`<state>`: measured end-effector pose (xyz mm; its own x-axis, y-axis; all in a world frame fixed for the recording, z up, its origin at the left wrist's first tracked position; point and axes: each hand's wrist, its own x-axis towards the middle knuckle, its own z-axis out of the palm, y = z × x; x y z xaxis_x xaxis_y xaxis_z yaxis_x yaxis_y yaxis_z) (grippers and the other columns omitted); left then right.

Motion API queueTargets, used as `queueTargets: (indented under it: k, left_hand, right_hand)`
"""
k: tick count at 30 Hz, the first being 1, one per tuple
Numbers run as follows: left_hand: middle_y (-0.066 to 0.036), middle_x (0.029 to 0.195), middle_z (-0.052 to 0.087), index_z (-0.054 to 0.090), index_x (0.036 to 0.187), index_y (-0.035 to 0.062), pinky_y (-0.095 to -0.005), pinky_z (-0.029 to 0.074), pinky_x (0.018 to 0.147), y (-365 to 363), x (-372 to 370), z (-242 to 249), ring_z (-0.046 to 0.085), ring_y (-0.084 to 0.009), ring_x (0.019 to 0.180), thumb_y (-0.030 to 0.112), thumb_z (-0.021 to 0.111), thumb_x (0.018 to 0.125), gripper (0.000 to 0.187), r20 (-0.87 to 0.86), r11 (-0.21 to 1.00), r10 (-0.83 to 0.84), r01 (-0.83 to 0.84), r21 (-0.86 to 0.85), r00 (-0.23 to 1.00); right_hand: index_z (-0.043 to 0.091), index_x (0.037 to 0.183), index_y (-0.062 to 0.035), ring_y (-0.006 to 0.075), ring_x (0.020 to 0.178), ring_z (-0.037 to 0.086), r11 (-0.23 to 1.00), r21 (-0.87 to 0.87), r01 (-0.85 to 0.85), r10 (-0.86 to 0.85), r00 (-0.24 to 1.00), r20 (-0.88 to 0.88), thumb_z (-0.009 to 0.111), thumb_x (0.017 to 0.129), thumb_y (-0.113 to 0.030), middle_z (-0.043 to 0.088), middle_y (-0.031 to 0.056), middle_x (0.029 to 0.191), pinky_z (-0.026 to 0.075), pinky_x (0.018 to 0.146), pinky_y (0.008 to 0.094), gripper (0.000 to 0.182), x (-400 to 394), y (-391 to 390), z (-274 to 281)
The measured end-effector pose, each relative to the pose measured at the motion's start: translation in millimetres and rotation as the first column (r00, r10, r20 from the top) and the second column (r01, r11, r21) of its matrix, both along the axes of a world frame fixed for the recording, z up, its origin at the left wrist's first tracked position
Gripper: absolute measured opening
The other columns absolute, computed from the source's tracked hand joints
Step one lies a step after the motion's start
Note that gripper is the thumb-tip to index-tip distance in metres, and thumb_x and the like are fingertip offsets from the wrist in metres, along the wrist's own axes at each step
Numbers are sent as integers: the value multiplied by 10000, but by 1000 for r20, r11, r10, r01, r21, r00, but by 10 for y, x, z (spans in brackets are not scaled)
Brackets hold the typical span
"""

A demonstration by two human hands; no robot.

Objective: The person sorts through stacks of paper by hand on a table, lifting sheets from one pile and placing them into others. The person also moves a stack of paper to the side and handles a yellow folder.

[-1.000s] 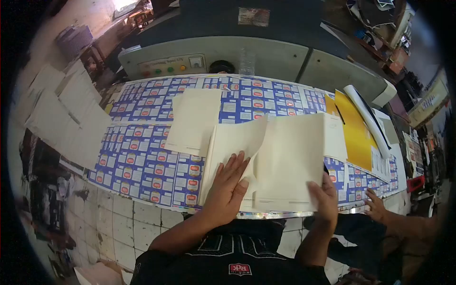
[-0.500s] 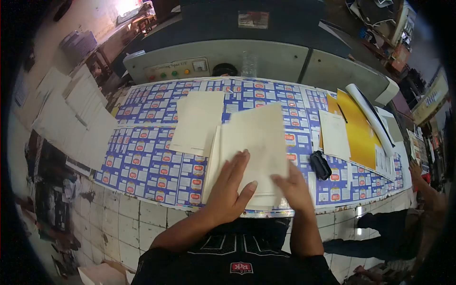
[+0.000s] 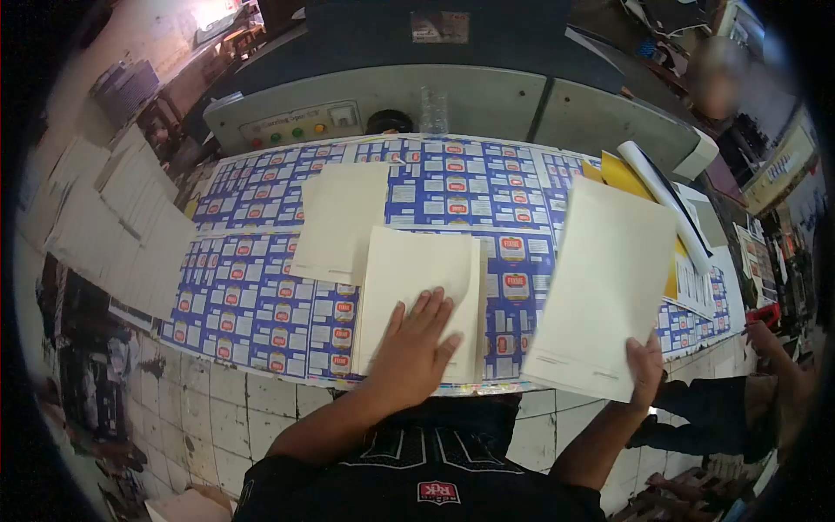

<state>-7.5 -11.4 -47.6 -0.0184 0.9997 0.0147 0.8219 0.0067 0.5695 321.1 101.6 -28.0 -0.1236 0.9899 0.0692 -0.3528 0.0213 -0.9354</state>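
Note:
My left hand (image 3: 416, 348) lies flat, fingers stretched, on a stack of cream paper sheets (image 3: 422, 257) at the table's near edge. Out to the right, my right hand (image 3: 645, 370) pinches the lower right corner of several cream sheets (image 3: 604, 278), thumb on top. These sheets tilt over the right part of the table, and small printed lines show along their lower edge. Another cream paper pile (image 3: 344, 217) sits behind and left of the stack, its sheets slightly fanned.
Blue printed label sheets (image 3: 261, 252) cover the table. A rolled sheet (image 3: 665, 204) and yellow sheets (image 3: 622, 170) lie at the right. At the back stand a clear plastic bottle (image 3: 433, 111) and a machine panel (image 3: 300, 122) with buttons. Large paper stacks (image 3: 122, 235) are left; another person's hand (image 3: 765, 339) is right.
My right hand has carried several cream sheets from the stack out to the right, over the small pile and black object there. My left hand stays on the stack. The view has shifted slightly.

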Motion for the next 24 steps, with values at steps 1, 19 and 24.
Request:
queueTargets:
  k: [1, 19, 24]
  left_hand:
    - [-212, 1561, 242, 278, 1480, -34, -559, 101, 1165, -52, -45, 106, 160, -356, 1471, 432, 353, 1014, 663, -2, 1000, 1, -1, 0, 1000]
    - [-132, 1169, 612, 503, 1275, -42, -332, 490, 903, -287, -913, 212, 610, -233, 1030, 250, 427, 1027, 391, 969, 830, 175, -555, -50, 174]
    - [-134, 1147, 616, 500, 1261, -60, -308, 491, 887, -290, -957, 21, 613, -200, 1008, 172, 517, 986, 361, 926, 853, 222, -520, -33, 306]
  right_hand:
    - [464, 1338, 89, 227, 1051, 616, 1000, -11, 9, -9, 999, 36, 547, 831, -6, 613, 173, 1200, 462, 961, 323, 522, -162, -38, 9]
    - [325, 1451, 9, 267, 1285, 470, 656, -16, -754, 715, 615, 333, 515, 965, -136, 497, 214, 1368, 353, 1074, 361, 542, -1812, -309, 20]
    - [297, 1461, 12, 287, 1227, 519, 671, 134, -729, 680, 677, 282, 473, 999, -187, 519, 231, 1330, 390, 1035, 363, 533, -1717, -367, -109]
